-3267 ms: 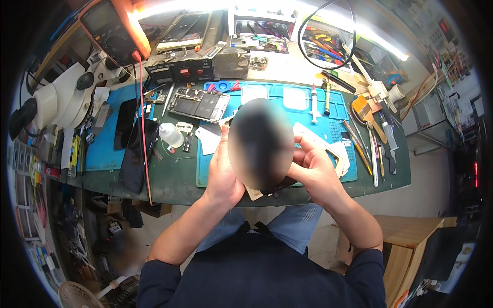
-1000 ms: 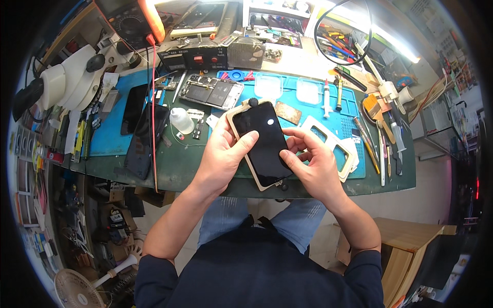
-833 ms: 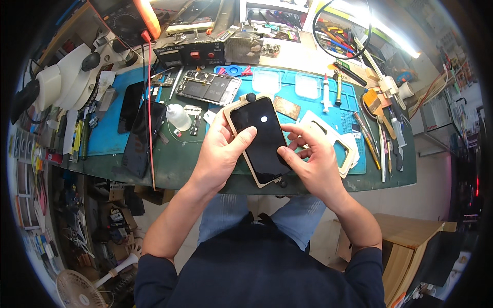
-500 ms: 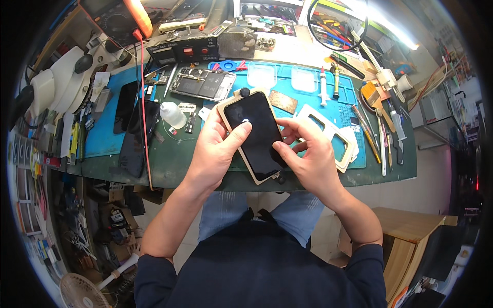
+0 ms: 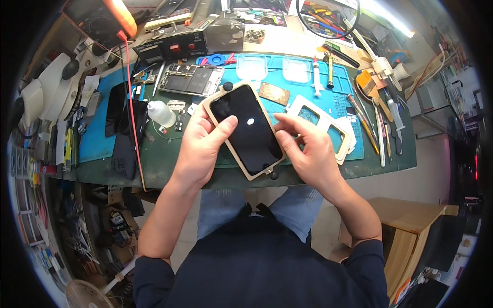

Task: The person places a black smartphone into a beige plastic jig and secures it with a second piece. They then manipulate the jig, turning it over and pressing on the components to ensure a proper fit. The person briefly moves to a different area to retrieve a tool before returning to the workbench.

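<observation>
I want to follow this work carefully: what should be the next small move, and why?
Perhaps test the lower black knob gently with the right hand: the left hand grips the pale frame, the black phone lies within its rim, and the right hand is close by.

A black phone (image 5: pixel 255 143) with one white spot (image 5: pixel 250 121) contrasts with its cream frame (image 5: pixel 240 159) — beyond, a blue mat (image 5: pixel 300 91), gridded toward the right, tops a dark green table (image 5: pixel 160 167) — while a red cable (image 5: pixel 131 92) stripes the left; near, a navy shirt (image 5: pixel 257 267) meets pale blue jeans (image 5: pixel 221 211).
</observation>
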`<state>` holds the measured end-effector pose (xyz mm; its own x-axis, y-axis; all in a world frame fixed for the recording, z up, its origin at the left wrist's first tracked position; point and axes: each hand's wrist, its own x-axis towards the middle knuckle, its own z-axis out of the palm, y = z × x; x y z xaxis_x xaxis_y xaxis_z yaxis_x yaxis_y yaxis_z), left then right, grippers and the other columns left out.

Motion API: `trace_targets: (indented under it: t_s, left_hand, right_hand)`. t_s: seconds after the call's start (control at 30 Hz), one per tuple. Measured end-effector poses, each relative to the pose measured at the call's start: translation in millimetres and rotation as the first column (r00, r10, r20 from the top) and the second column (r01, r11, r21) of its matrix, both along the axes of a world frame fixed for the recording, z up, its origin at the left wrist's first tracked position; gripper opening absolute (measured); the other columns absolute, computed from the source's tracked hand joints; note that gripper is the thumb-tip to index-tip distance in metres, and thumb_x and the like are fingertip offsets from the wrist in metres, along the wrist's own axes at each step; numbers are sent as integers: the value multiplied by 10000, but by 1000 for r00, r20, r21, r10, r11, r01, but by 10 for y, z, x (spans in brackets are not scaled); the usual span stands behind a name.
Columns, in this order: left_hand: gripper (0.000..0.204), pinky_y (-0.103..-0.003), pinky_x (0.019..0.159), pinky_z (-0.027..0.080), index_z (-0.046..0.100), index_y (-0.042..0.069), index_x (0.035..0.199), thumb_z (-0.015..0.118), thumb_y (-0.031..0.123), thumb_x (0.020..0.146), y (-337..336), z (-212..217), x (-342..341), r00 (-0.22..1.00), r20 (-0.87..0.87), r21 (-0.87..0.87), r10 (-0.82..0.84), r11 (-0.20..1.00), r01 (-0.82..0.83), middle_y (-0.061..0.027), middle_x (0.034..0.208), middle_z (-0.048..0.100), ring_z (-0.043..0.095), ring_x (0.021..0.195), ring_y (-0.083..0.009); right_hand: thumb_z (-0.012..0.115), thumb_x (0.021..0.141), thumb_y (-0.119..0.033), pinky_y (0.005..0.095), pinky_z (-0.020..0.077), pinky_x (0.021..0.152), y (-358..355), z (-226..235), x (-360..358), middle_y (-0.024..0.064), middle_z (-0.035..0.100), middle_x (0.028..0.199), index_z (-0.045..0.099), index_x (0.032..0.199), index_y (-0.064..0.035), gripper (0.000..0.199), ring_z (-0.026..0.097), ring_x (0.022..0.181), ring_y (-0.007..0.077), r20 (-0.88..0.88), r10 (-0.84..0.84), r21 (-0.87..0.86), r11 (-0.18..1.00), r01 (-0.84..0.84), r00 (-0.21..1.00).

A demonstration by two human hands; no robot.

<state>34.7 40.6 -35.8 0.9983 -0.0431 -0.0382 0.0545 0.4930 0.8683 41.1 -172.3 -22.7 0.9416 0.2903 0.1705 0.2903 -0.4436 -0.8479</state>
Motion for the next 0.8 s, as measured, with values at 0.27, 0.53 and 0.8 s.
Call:
trace_targets:
  t_s: [0.27, 0.53, 0.8]
  left_hand:
    - [379, -333, 991, 483, 465, -4, 1315, 602, 83, 972, 67, 196, 12, 995, -74, 1, -63, 998, 63, -107, 1234, 618, 612, 1124, -169]
    - [362, -328, 962, 500, 482, -21, 1296, 600, 91, 973, 87, 402, 17, 986, -92, 13, -137, 990, 139, -103, 1195, 638, 635, 1082, -160]
    - [433, -335, 1003, 475, 464, -7, 1355, 619, 136, 977, 63, 387, -49, 988, -66, 141, -141, 979, 149, -110, 1268, 612, 606, 1145, -166]
  right_hand:
    - [645, 957, -149, 243, 517, 713, -99, 165, -37, 51, 692, 990, 616, 1256, -3, 333, 635, 839, 88, -412, 200, 304, 950, -73, 889]
    - [698, 923, -156, 231, 517, 807, -201, 311, -59, 69, 667, 1157, 534, 1340, 44, 491, 631, 976, 100, -627, 400, 558, 829, 27, 668]
    - [698, 916, -127, 263, 514, 895, -208, 293, -128, 91, 672, 1175, 553, 1315, 43, 457, 641, 1036, 128, -611, 361, 560, 826, 62, 705]
